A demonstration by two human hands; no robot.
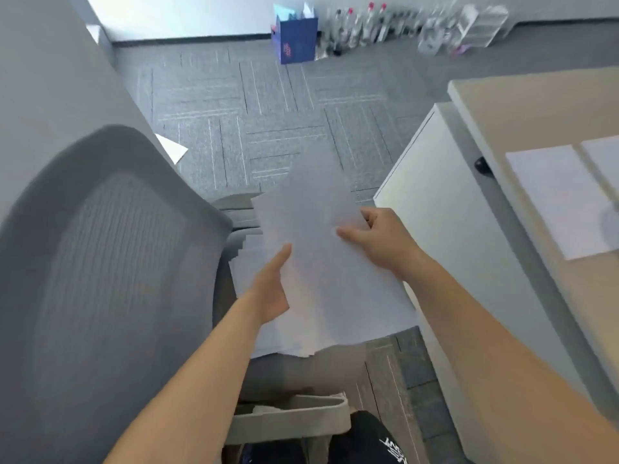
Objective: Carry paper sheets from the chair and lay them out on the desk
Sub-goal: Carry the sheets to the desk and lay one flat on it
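The left hand grips the left edge of the paper sheets, thumb on top and fingers beneath; the right hand pinches their right edge. The sheets hang over the seat of the chair, above the pile lying there; blur hides how many are lifted. To do this step well, the person should probably keep both grips light and level so nothing creases or slips. They should draw the lifted sheets clear of the pile, then turn right to the tabletop. There, laid sheets already lie close to its edge, and the next can go beside them without overlap. Little writing can be read: the blue bag on the floor bears a reddish pattern, and the white print on the dark shorts is too blurred to make out
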